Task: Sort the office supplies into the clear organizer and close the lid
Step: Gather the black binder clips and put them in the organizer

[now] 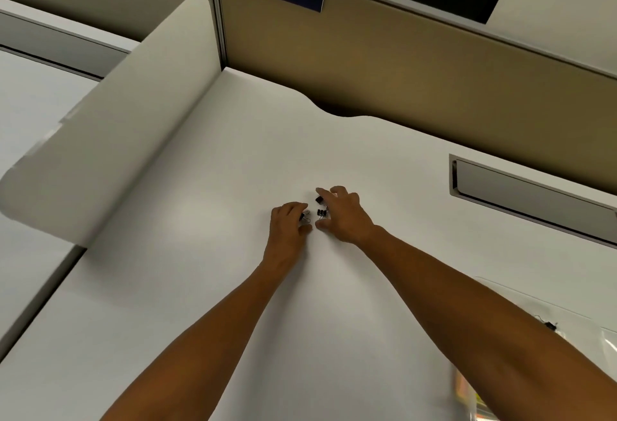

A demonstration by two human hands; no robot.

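Two hands gather binder clips (321,213) between them, left hand (287,224) pinching one, right hand (344,213) spread loose; small clips could slip across the smooth worktop (233,160).

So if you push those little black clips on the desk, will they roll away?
Probably not. The black binder clips look boxy with thin wire handles, so they should slide rather than roll. They look tiny beside the right hand, so likely light. The desk looks smooth, so they may skid when nudged.

Worktop (207,287): white, lying flat under everything.
Centre: small black binder clips (321,213) sitting loose.
Right edge: clear organizer (567,317) resting, blurred.
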